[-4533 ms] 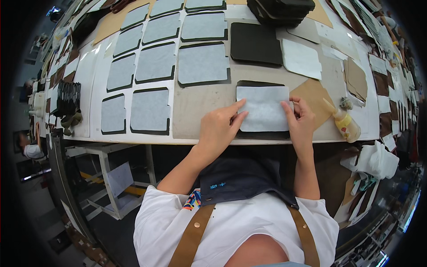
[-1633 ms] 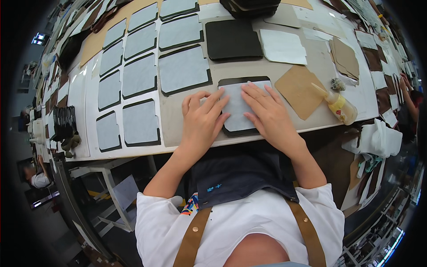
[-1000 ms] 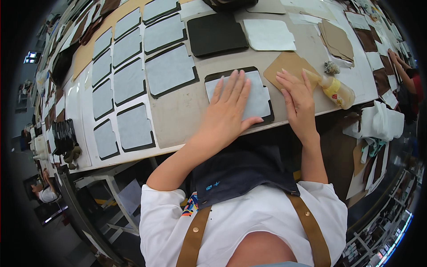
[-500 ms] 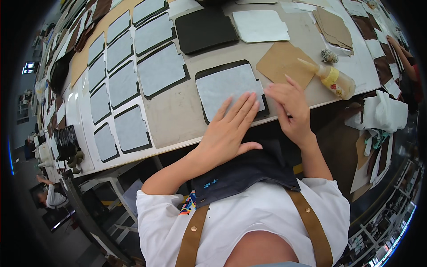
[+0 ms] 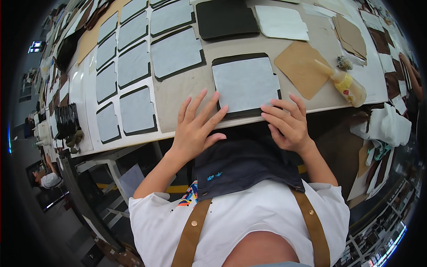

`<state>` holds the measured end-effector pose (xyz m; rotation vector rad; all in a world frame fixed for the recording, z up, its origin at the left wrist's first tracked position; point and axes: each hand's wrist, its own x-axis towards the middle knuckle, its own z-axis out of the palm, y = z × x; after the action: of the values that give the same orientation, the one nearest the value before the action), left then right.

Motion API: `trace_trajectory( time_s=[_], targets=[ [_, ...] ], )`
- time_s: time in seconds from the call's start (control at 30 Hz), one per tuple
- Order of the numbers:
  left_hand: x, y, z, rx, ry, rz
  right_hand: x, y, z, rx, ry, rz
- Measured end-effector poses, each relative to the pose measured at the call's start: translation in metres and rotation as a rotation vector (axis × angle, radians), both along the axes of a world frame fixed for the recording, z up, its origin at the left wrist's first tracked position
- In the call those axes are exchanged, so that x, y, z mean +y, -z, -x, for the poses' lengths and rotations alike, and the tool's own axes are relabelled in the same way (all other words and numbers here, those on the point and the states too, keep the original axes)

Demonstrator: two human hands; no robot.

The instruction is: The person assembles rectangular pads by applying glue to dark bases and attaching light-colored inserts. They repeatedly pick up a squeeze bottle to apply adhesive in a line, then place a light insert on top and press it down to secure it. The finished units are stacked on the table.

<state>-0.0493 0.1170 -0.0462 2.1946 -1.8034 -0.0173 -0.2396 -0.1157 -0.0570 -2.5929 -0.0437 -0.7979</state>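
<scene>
In front of me, at the table's near edge, lies a black piece (image 5: pixel 242 115) with a pale grey-white sheet (image 5: pixel 246 86) on top; black borders show around the sheet. My left hand (image 5: pixel 195 122) is open, fingers spread, its fingertips at the lower left corner of this piece. At the lower right corner is my right hand (image 5: pixel 287 122), its fingers apart and slightly bent, the tips by the black border. Neither hand visibly holds anything.
Rows of similar sheet-covered black pieces (image 5: pixel 134 64) lie to the left. Farther back are a stack of black pieces (image 5: pixel 227 20) and white sheets (image 5: pixel 281 22). A tan card (image 5: pixel 304 69) and a nozzled glue bottle (image 5: pixel 349 89) lie right, near a white bag (image 5: pixel 384 124).
My left hand has slid off the sheet toward the lower left corner. My right hand has come down to the lower right corner. The view has shifted a little.
</scene>
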Motion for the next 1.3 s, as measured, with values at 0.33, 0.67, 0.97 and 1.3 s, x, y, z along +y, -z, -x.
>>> trace_trajectory(
  time_s=[0.33,0.67,0.97,1.3],
  targets=[
    [-0.016,0.001,-0.009,-0.041,-0.159,0.110,-0.005,-0.013,-0.023,0.016,-0.060,0.111],
    [-0.043,0.006,-0.044,-0.118,-0.198,0.158,-0.010,-0.020,-0.028,0.095,-0.088,0.183],
    [-0.048,0.008,-0.049,-0.114,-0.231,0.177,-0.014,-0.034,-0.057,0.220,-0.189,0.050],
    [-0.054,0.007,-0.048,-0.150,-0.244,0.210,-0.017,-0.026,-0.091,0.287,-0.183,0.032]
  ],
)
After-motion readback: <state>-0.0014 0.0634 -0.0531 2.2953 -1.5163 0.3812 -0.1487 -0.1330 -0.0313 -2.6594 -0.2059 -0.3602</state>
